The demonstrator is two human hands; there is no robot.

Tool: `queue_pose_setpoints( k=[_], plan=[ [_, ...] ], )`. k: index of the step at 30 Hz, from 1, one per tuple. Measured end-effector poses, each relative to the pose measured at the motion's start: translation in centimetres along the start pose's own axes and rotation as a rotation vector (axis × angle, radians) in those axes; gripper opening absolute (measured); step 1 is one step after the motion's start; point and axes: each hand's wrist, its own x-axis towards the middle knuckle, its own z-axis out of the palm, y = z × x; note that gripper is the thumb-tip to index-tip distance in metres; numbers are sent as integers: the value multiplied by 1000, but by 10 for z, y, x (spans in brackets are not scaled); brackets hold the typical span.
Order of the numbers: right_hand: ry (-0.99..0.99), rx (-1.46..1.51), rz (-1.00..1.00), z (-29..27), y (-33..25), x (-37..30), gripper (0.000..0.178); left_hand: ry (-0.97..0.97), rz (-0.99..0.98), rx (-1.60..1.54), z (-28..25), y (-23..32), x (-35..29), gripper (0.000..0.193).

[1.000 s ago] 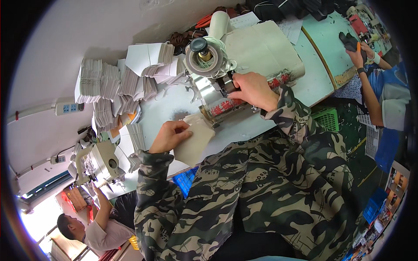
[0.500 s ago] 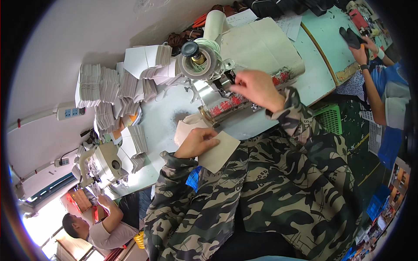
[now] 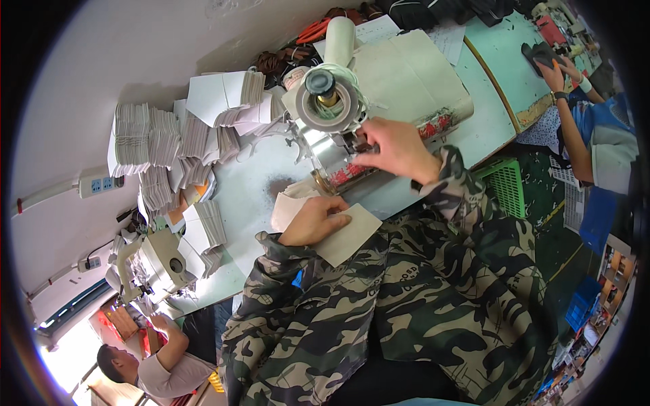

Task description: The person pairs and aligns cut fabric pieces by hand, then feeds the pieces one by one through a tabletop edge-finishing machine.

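My left hand (image 3: 313, 221) lies flat on a beige fabric piece (image 3: 345, 233) that hangs over the near edge of the pale worktable (image 3: 250, 196). More beige pieces (image 3: 288, 203) lie folded under it. My right hand (image 3: 396, 149) reaches into the needle area of the grey sewing machine (image 3: 332, 128), its fingers closed on a small part there; what it pinches is hidden. A round handwheel (image 3: 326, 101) faces the camera. Both forearms wear camouflage sleeves.
Stacks of white cut pieces (image 3: 169, 149) crowd the table's left. A second sewing machine (image 3: 159, 260) stands at lower left with a seated person (image 3: 152, 369). Another person (image 3: 596, 128) in blue works at a green table upper right. A green crate (image 3: 506, 186) sits under the table.
My left hand has drawn the beige piece toward me, from the table's middle to its near edge. My right hand has stayed at the machine's needle area.
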Motion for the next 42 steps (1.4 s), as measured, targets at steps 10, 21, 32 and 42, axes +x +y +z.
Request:
queue_pose_setpoints(
  k=[10,21,32,42],
  plan=[
    [-282,646,415,-50,21,-3,33,168,-15,-276,-29,29,22,18],
    [-375,94,-69,-14,34,-11,23,7,-54,236,-86,30,86,25],
    [-576,111,-69,-73,48,70,51,253,199,378,-58,61,99,38],
    [-349,597,64,-52,59,-4,13,17,-29,-449,-11,51,57,39]
  ],
)
